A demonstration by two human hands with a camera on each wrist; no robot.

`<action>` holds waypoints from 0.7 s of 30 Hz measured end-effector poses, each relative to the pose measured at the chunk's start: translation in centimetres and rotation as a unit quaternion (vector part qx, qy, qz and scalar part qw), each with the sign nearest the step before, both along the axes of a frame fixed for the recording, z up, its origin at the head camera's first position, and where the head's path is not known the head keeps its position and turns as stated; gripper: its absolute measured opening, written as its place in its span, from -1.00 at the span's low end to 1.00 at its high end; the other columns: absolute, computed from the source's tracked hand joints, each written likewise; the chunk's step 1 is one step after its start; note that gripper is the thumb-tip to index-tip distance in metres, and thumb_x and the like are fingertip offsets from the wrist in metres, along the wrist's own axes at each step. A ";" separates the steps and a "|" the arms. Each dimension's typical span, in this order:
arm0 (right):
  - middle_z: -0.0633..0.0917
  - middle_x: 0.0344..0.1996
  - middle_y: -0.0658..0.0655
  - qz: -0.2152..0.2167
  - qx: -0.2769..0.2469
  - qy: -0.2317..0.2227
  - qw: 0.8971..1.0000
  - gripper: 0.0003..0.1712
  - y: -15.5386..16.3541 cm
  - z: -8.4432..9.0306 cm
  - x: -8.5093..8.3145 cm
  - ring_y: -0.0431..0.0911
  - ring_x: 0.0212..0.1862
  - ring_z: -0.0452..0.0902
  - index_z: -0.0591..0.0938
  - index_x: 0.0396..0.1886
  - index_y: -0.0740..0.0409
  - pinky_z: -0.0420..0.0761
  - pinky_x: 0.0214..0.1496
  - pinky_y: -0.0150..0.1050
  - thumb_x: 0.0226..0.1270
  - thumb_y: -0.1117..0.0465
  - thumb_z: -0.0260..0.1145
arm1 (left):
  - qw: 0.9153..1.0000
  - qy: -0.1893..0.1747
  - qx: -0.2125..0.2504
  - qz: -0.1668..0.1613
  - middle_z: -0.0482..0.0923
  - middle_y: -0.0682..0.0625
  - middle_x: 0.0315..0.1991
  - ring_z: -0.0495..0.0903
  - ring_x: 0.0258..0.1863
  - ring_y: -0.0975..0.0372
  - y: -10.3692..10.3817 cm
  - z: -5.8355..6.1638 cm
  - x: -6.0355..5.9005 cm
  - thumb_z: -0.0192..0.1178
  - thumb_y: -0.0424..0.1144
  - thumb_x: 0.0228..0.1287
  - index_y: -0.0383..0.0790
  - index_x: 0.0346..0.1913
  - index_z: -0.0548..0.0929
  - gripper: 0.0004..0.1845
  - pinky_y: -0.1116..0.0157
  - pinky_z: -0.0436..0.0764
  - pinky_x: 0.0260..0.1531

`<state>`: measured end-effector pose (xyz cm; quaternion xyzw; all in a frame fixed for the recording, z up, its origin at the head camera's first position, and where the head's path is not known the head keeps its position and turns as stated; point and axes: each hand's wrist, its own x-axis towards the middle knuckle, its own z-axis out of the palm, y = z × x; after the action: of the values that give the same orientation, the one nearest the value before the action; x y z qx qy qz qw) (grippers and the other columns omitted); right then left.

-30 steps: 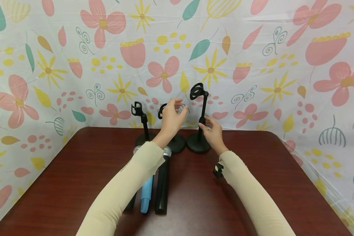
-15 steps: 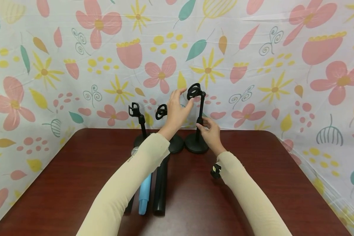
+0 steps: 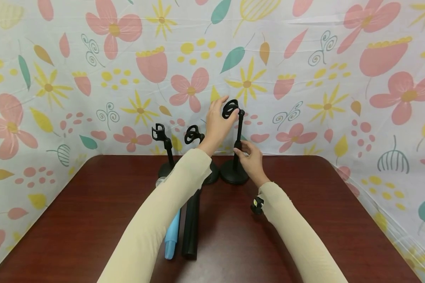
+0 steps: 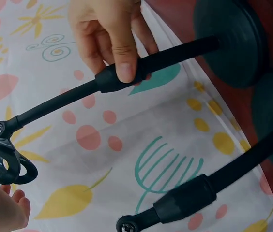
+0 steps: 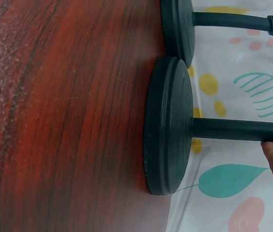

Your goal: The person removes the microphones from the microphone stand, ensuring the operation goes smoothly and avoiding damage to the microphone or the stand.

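A black microphone stand (image 3: 239, 125) with a round base stands upright at the back of the table. My right hand (image 3: 250, 159) pinches its collar midway up the pole, thumb in front; the left wrist view shows this right hand (image 4: 114, 38) closely. At the stand's top, the ring-shaped clip (image 3: 230, 108) lies between the thumb and fingers of my left hand (image 3: 217, 122), which curl round it. In the left wrist view, fingertips of my left hand (image 4: 3, 205) touch the clip's lower edge. The right wrist view has the round base (image 5: 168, 125) flat on the table.
Two more black stands, a middle stand (image 3: 194, 135) and a left stand (image 3: 168, 147), stand beside it, bases close together. A black microphone (image 3: 190, 228) and a blue microphone (image 3: 171, 237) lie on the brown table (image 3: 74, 220), partly under my left sleeve. A flowered cloth (image 3: 304, 78) hangs behind.
My left hand has moved right and up from beside the middle stand to the clip of the right-hand stand. My right hand keeps its hold on the pole.
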<state>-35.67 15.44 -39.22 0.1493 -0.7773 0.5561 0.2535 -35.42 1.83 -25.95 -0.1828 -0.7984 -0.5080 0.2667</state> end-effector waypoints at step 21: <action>0.68 -0.13 0.26 -0.005 0.007 0.007 1.000 -0.60 0.3 -0.9 -0.8 0.06 -0.05 0.64 0.59 0.09 0.31 0.64 -0.08 -0.05 0.28 0.27 0.35 | 0.997 -0.078 0.002 0.002 0.51 -0.04 0.16 0.52 0.09 0.15 1.5 1.1 -1.3 0.30 -0.21 0.27 -0.15 0.25 0.50 -0.51 0.30 0.53 0.01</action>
<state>-36.46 15.75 -40.14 0.1506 -0.7801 0.5485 0.2606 -36.68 3.30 -24.88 -0.1409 -0.8161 -0.5217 0.2049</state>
